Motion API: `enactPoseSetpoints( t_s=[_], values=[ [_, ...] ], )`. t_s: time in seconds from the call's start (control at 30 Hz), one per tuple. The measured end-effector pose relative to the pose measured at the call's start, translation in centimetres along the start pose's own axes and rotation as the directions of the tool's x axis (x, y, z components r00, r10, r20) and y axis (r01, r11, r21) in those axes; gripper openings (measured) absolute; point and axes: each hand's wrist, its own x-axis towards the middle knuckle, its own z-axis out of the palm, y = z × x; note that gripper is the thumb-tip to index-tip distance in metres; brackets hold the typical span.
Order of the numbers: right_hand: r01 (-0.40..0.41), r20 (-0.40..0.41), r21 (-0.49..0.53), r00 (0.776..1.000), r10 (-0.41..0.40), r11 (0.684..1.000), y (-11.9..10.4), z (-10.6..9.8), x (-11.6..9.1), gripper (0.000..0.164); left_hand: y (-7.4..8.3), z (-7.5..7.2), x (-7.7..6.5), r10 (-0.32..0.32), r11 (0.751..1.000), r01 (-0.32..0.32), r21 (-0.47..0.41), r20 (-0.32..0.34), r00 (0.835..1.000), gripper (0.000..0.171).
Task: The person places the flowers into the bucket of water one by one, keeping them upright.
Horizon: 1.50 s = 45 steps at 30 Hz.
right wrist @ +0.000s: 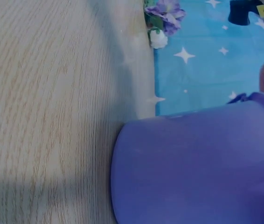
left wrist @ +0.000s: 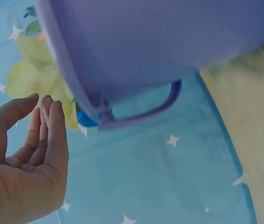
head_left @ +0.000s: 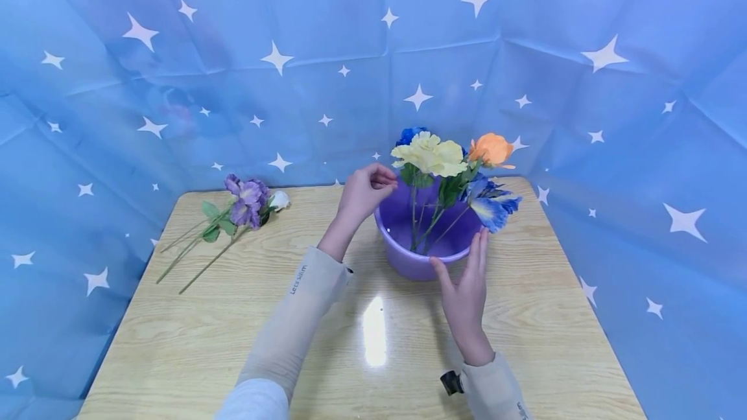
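Note:
A purple bucket [head_left: 415,269] stands on the table, with yellow [head_left: 430,154], orange [head_left: 491,150] and blue flowers [head_left: 491,211] leaning in it, stems inside. My left hand [head_left: 367,192] is at the bucket's left rim. Its fingers bend loosely toward the thumb, and the left wrist view shows nothing between them, with the yellow flower [left wrist: 36,70] just behind. My right hand [head_left: 467,293] rests against the near right rim, fingers fairly straight, thumb on the front edge. The right wrist view shows the bucket's side [right wrist: 197,163] but not that hand.
Purple flowers [head_left: 248,199] and a white flower [head_left: 280,200] lie at the table's back left, their stems pointing toward the near left. The bucket's handle [left wrist: 143,114] hangs out at the far side. A blue star-patterned cloth [head_left: 327,31] rises behind the wooden table [head_left: 192,355].

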Motion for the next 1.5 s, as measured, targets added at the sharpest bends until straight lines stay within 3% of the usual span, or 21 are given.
enactPoseSetpoints(
  t_s=[0.5, 0.93, 1.27, 1.5],
  values=[
    [-0.004, -0.001, -0.010, 1.000, 0.004, 1.000, 0.0, 0.0, 0.1, 0.093, -2.0, -4.2, -0.3, -0.006, 0.999, 0.000, -0.050, -0.120, 0.993, 0.018],
    [0.003, -0.002, -0.007, 1.000, -0.003, 1.000, 0.0, 0.0, 0.0, 0.093, -4.2, -7.5, -1.2, -0.076, 0.997, 0.070, -0.041, -0.159, 0.984, 0.023],
    [0.010, -0.001, 0.000, 1.000, -0.010, 1.000, 0.0, 0.0, 0.0, 0.094, -7.1, -9.9, -2.1, -0.110, 0.994, 0.113, 0.001, -0.220, 0.969, 0.022],
    [0.015, -0.005, 0.002, 1.000, -0.015, 1.000, 0.1, 0.1, 0.0, 0.094, -9.8, -11.6, -2.8, -0.167, 0.984, 0.180, 0.021, -0.276, 0.946, 0.024]
  ],
)
